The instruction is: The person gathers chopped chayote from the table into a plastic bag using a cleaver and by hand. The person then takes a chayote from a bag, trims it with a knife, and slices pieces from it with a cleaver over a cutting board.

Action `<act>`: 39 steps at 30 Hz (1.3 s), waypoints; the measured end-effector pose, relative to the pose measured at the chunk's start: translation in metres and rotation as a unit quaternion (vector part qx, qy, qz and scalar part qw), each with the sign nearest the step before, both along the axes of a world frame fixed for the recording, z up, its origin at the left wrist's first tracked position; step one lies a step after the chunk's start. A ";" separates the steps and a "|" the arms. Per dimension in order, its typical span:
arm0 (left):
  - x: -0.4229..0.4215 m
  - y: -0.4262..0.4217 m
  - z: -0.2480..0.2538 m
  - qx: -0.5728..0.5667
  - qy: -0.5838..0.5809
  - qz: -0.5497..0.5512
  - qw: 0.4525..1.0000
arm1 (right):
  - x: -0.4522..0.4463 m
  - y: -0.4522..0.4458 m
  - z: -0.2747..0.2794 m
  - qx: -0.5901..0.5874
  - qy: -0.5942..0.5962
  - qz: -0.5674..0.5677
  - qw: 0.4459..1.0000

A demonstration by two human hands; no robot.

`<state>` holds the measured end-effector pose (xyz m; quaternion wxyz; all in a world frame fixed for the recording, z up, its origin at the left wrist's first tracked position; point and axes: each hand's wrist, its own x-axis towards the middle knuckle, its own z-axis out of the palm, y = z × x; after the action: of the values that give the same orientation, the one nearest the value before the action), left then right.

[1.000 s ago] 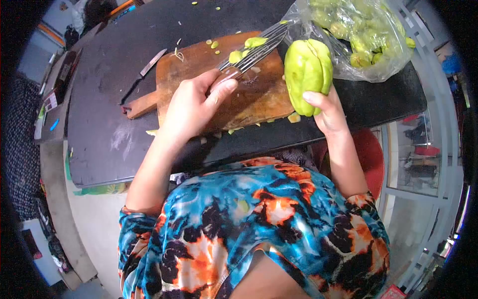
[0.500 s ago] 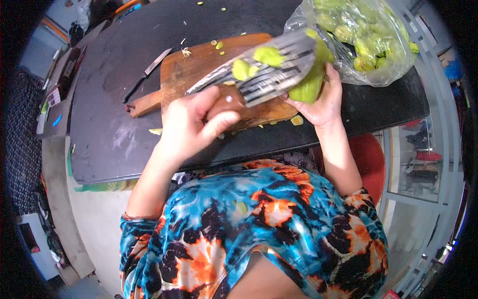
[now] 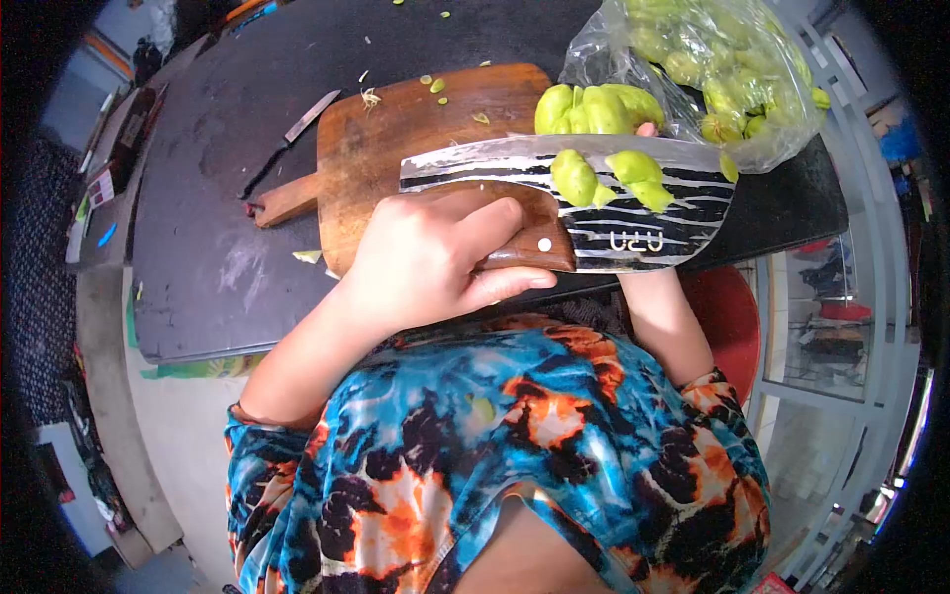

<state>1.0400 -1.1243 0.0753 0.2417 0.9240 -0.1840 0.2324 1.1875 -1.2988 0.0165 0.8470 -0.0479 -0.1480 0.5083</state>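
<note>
My left hand (image 3: 426,252) is wrapped round the brown wooden handle of a broad kitchen knife (image 3: 683,220). The blade lies flat to my view, with a striped black-and-silver face and pale lettering. Pieces of green peel (image 3: 579,180) cling to it. Just beyond the blade's far edge shows a lobed green chayote (image 3: 594,107). A fingertip of my right hand (image 3: 646,130) rests against its near right side; the blade hides the rest of that hand, and the wrist emerges below. Under the knife lies a wooden cutting board (image 3: 376,139).
A clear plastic bag (image 3: 752,99) of green chayotes stands at the table's right. A small dark-handled knife (image 3: 289,144) lies left of the board. Peel scraps (image 3: 436,86) dot the board and the black table (image 3: 198,238). A red stool (image 3: 732,322) is below the table's edge.
The big knife has swung from a slant to nearly level and come nearer, its face turned to me. It now covers most of my right hand. The chayote has tilted sideways.
</note>
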 end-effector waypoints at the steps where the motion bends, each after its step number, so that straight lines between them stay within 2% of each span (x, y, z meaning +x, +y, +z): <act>1: 0.001 -0.002 -0.002 -0.003 0.000 -0.002 1.000 | -0.002 0.000 0.000 0.010 0.040 0.016 0.999; 5: 0.005 -0.004 -0.007 -0.009 0.006 -0.003 1.000 | -0.001 0.004 -0.008 0.025 0.016 0.025 0.999; 9: 0.009 0.010 -0.021 0.013 0.012 0.031 0.999 | 0.002 -0.002 -0.009 -0.057 -0.107 -0.025 0.992; 10: 0.010 0.020 -0.022 -0.025 0.103 0.046 0.993 | 0.005 -0.006 -0.009 -0.083 -0.145 -0.038 0.985; 11: 0.009 0.032 -0.026 0.002 0.133 0.096 0.986 | 0.009 -0.010 -0.010 -0.107 -0.184 -0.052 0.976; 13: 0.013 0.048 -0.033 -0.044 0.069 0.188 0.979 | 0.004 -0.019 -0.002 -0.126 -0.205 -0.098 0.966; 15: 0.012 0.059 -0.038 -0.122 0.071 0.203 0.969 | 0.006 -0.025 0.006 -0.109 -0.240 -0.097 0.960; 18: 0.012 0.049 -0.031 -0.173 0.080 0.165 0.968 | 0.008 -0.023 0.013 -0.162 -0.200 -0.114 0.960; 21: 0.012 0.039 -0.028 -0.171 0.101 0.141 0.970 | 0.009 -0.012 0.012 -0.210 -0.093 -0.144 0.963; 22: 0.011 0.035 -0.027 -0.178 0.098 0.131 0.970 | 0.017 -0.015 0.002 -0.169 -0.120 -0.095 0.974; 25: 0.005 0.022 -0.026 -0.196 0.112 0.095 0.970 | 0.027 -0.018 -0.012 -0.178 -0.077 -0.071 0.978; 26: 0.002 0.019 -0.022 -0.145 0.113 0.093 0.979 | 0.024 -0.017 -0.013 -0.146 -0.029 -0.088 0.985; 29: -0.003 0.012 -0.018 -0.056 0.167 0.097 0.980 | 0.018 -0.003 0.000 -0.183 0.049 -0.103 0.977; 30: -0.003 0.011 -0.019 -0.057 0.170 0.093 0.979 | 0.017 -0.004 -0.002 -0.119 0.029 -0.071 0.990; 33: -0.002 0.012 -0.023 -0.065 0.178 0.080 0.979 | 0.010 -0.005 0.001 -0.158 -0.108 -0.146 0.971; 34: -0.003 0.012 -0.023 -0.072 0.182 0.077 0.978 | 0.008 -0.005 0.004 -0.099 -0.077 -0.081 0.989; 36: -0.004 0.010 -0.022 -0.088 0.183 0.068 0.977 | 0.014 -0.010 -0.009 -0.150 -0.140 -0.120 0.971; 37: -0.006 0.010 -0.020 -0.097 0.181 0.063 0.977 | 0.016 -0.012 -0.012 -0.175 -0.171 -0.139 0.960; 38: -0.007 0.010 -0.017 -0.105 0.177 0.059 0.977 | 0.015 -0.014 -0.010 -0.247 -0.293 -0.217 0.898; 39: -0.008 0.010 -0.014 -0.107 0.176 0.056 0.977 | 0.015 -0.014 -0.008 -0.271 -0.308 -0.258 0.875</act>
<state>1.0319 -1.1147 0.0609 0.3541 0.9281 -0.0603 0.0981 1.2030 -1.3132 0.0083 0.8134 -0.4662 -0.2407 0.2513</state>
